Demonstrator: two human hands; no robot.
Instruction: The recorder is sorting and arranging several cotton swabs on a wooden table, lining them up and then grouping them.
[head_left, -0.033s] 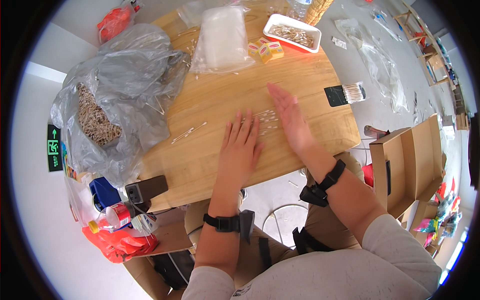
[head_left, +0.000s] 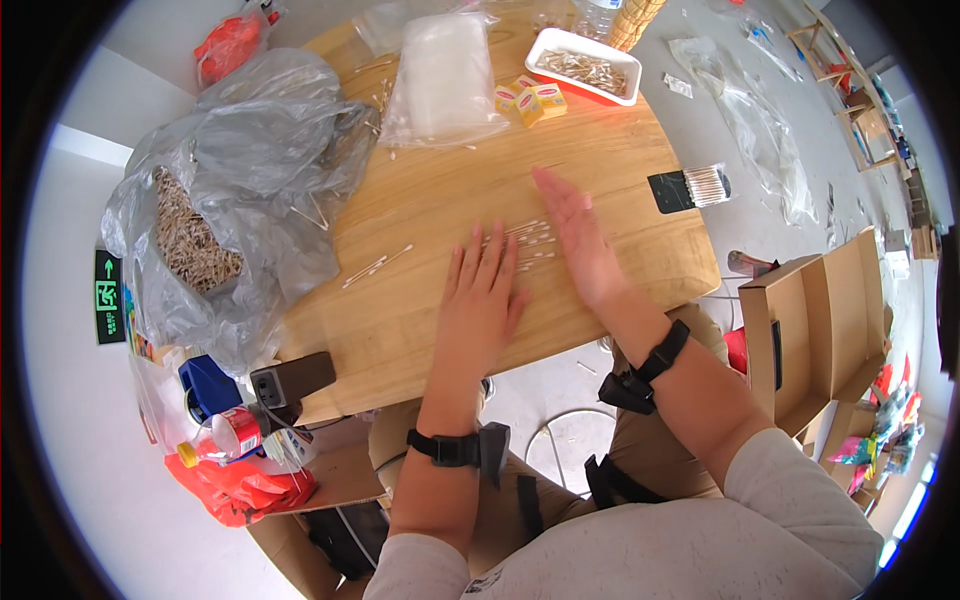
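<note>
A small bunch of cotton swabs [head_left: 533,240] lies on the wooden table [head_left: 620,200] between my two hands. My left hand [head_left: 482,290] rests palm down at the bunch's left side, fingers stretched and partly covering the swab ends. On the other side my right hand [head_left: 582,235] stands on its edge, fingers straight and palm turned toward the swabs. Neither hand grips anything. A few loose cotton swabs [head_left: 378,265] lie to the left of my left hand.
At the left a grey plastic bag [head_left: 270,130] holds a heap of swabs. Clear plastic bags [head_left: 445,80], small yellow boxes [head_left: 540,103] and a white tray of swabs [head_left: 625,80] stand at the back. A black-backed swab pack [head_left: 672,192] overhangs the right edge.
My right hand has shifted very slightly left, toward the cotton swabs. Everything else looks the same.
</note>
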